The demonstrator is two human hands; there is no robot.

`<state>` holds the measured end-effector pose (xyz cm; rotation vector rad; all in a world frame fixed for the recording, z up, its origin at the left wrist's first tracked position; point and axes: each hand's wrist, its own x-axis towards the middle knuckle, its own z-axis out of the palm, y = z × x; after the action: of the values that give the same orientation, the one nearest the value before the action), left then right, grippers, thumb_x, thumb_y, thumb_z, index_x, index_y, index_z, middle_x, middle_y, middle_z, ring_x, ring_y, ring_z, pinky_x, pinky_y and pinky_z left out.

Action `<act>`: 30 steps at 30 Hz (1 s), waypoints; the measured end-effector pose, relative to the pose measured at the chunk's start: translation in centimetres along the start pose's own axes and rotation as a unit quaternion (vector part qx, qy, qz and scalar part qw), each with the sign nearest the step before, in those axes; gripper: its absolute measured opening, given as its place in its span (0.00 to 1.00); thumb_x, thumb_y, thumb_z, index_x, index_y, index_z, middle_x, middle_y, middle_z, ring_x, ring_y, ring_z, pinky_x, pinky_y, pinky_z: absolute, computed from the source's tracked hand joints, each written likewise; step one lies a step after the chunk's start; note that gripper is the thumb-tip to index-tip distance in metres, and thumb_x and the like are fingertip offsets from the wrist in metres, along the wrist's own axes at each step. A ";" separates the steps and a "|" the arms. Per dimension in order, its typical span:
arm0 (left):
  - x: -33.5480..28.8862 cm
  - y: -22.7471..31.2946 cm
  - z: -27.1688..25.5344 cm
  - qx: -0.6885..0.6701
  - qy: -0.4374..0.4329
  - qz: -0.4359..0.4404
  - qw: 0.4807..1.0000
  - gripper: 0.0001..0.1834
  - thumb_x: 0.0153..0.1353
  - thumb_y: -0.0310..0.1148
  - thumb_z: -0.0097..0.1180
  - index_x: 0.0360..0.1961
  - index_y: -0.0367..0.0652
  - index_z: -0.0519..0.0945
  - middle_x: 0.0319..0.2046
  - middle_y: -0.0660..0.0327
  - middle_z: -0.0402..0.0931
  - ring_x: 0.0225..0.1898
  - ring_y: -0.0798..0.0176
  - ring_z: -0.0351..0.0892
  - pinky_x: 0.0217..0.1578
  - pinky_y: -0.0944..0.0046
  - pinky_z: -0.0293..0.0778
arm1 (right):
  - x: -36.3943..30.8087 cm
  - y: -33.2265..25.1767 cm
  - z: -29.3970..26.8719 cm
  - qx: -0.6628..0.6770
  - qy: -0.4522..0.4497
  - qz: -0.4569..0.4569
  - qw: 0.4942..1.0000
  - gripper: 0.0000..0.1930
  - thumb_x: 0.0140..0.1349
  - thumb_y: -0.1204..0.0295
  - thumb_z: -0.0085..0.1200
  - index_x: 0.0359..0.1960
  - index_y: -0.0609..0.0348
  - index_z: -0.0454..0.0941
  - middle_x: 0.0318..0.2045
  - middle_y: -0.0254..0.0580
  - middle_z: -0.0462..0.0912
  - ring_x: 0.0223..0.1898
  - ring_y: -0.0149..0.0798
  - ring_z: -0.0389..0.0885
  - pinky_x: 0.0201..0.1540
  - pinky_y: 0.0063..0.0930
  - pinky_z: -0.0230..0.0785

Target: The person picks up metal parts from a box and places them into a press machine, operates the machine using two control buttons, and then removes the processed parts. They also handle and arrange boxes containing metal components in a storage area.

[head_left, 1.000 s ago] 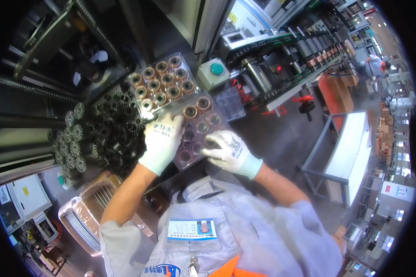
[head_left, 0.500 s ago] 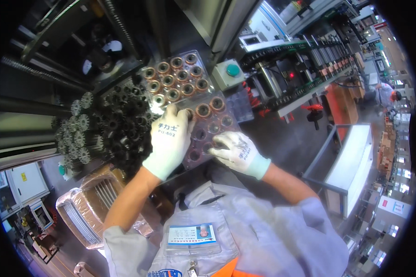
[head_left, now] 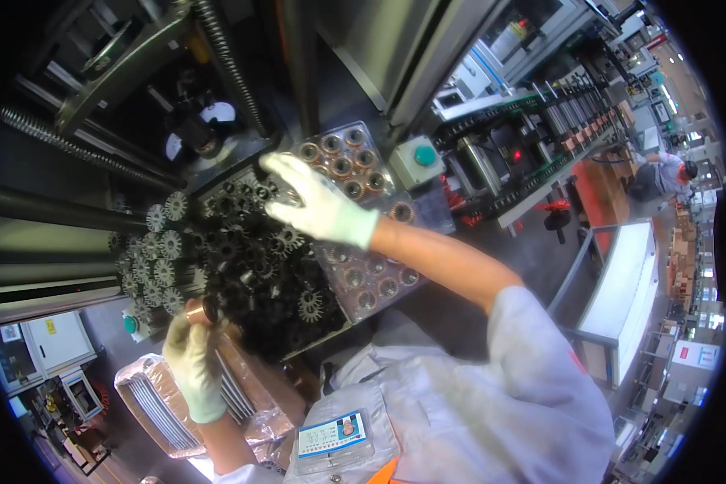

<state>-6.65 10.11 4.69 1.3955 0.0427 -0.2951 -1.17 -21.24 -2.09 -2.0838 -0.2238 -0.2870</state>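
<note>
My left hand (head_left: pixel 192 363), in a white glove, is closed on a copper commutator (head_left: pixel 197 313) with a dark end, held at the near left of the pile. My right hand (head_left: pixel 319 203), also gloved, reaches across the clear plastic tray (head_left: pixel 343 302). Its fingers are stretched and apart, with nothing visible in them, over the edge between the tray and the heap of dark parts (head_left: pixel 254 266). Several copper commutators (head_left: pixel 342 166) sit in the tray's far pockets, partly hidden by the right hand. Stacked toothed metal cores (head_left: pixel 161 258) stand left of the heap.
A grey box with a green button (head_left: pixel 424 156) stands right of the tray. Machine posts and a coiled spring (head_left: pixel 232 68) rise at the far side. Behind my left hand is a plastic-wrapped carton (head_left: pixel 149 403). A person (head_left: pixel 661 177) is far off at the right.
My left hand has left the tray and moved toward the near left with a commutator. My right hand has swung left and away, from the tray's near pockets to the heap's edge.
</note>
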 end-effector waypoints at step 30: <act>10.8 1.5 0.1 0.271 0.052 0.141 0.951 0.10 0.64 0.29 0.64 0.39 0.32 0.81 0.39 0.62 0.71 0.38 0.70 0.72 0.41 0.70 0.70 | 20.6 1.6 6.9 0.088 -0.008 0.162 0.983 0.33 0.52 0.63 0.69 0.59 0.59 0.70 0.39 0.46 0.85 0.44 0.44 0.84 0.53 0.36 0.74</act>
<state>4.11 8.33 3.91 1.9386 -0.1623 0.0141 19.69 -15.16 -0.74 -1.9109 0.0796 -0.0505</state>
